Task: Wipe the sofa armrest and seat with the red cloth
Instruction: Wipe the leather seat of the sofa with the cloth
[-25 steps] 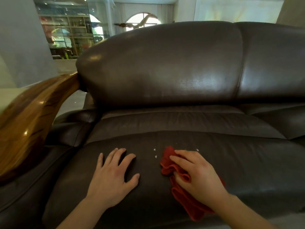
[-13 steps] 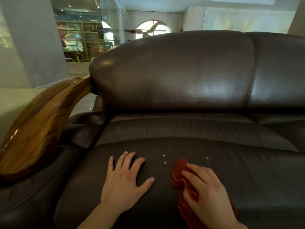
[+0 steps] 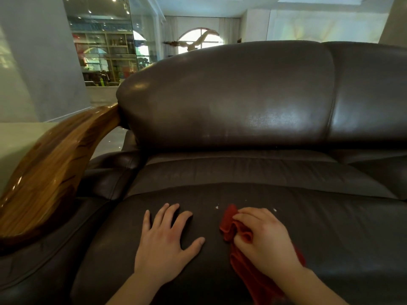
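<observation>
The right hand (image 3: 265, 239) presses the bunched cloth (image 3: 233, 226) onto the seat (image 3: 330, 249), fingers curled over its folds. Just left of the cloth, the left hand (image 3: 167, 243) lies flat and splayed, holding nothing. Soft, light fabric: best gripped by its gathered folds. 2 white crumbs (image 3: 216, 207) sit beyond the cloth.

The left hand (image 3: 164, 244) lies palm down, fingers spread and straight, thumb angled out to the right, its bare forearm running back toward the lower edge. The right hand (image 3: 265, 239) is palm down too, fingers curled and bunched around crumpled red cloth (image 3: 231, 225), its bare forearm leaving at lower right.
</observation>
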